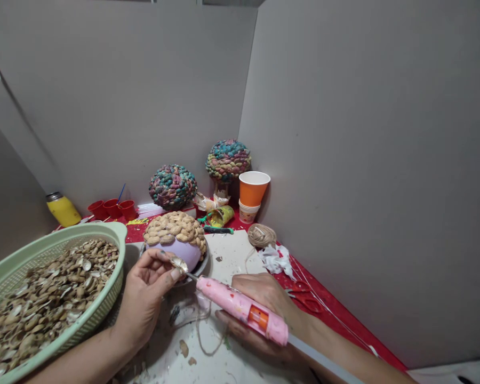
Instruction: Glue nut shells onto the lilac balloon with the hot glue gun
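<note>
A pale green plastic basket (120, 230) of loose peanut shells (72, 288) fills the near left corner of the red-covered tabletop (344, 326), cut off by the picture's side. The right hand (260, 290) is closed around a pink-wrapped glue gun (224, 294); its trigger fingers are hidden, and the translucent stick at its back runs out of view. The left hand (142, 293) pinches a hollow half peanut shell (178, 264) between thumb and fingertips, above the near part of a pale board (228, 256). The shell's long axis slants down to the right, roughly in line with the gun, the nozzle at its right end; contact and any glue are too small to tell. Just beyond, nearer the left hand, a lilac ball (180, 252), partly covered in shells, turns its bare side towards the person; the grey dish (207, 260) beneath is mostly hidden. Twine (261, 235) lies by the board's far right corner, and two multicoloured shell-covered balls (173, 186) (228, 160) stand along the tabletop's far edge.
</note>
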### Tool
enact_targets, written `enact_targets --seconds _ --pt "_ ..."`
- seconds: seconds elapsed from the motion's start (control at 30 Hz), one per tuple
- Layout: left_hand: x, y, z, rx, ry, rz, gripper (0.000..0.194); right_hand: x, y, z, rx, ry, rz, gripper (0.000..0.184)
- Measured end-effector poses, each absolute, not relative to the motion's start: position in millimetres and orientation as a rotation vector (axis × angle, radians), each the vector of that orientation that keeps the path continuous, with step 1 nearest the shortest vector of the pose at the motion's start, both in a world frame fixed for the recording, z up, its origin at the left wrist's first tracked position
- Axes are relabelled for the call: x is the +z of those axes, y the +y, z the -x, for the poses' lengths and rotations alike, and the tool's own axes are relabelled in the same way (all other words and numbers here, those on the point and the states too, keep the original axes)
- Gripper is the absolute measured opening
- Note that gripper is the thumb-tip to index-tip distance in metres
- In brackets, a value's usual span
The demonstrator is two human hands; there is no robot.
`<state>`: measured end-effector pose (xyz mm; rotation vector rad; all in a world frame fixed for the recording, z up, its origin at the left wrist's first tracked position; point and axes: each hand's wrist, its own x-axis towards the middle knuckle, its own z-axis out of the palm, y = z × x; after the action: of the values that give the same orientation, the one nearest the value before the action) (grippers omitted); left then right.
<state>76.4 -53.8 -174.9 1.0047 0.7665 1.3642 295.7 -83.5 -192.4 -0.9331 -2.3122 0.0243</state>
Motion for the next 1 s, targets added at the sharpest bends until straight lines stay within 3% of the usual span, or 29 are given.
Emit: enact_targets --seconds 0.6,0.77,1.0 --pt "-176 -67 -78 1.297 0.758 -1.029 0.025 -186 -76 -303 -0.092 -2.136 1.029 0.033" --pt "-190 -76 -83 1.256 0.748 -1.141 0.023 -195 -63 -311 -0.126 -2.088 1.352 0.036" --pt "-208 -76 -83 1.296 0.807 -1.323 0.018 -200 -50 -337 0.059 -2.178 1.845 0.01"
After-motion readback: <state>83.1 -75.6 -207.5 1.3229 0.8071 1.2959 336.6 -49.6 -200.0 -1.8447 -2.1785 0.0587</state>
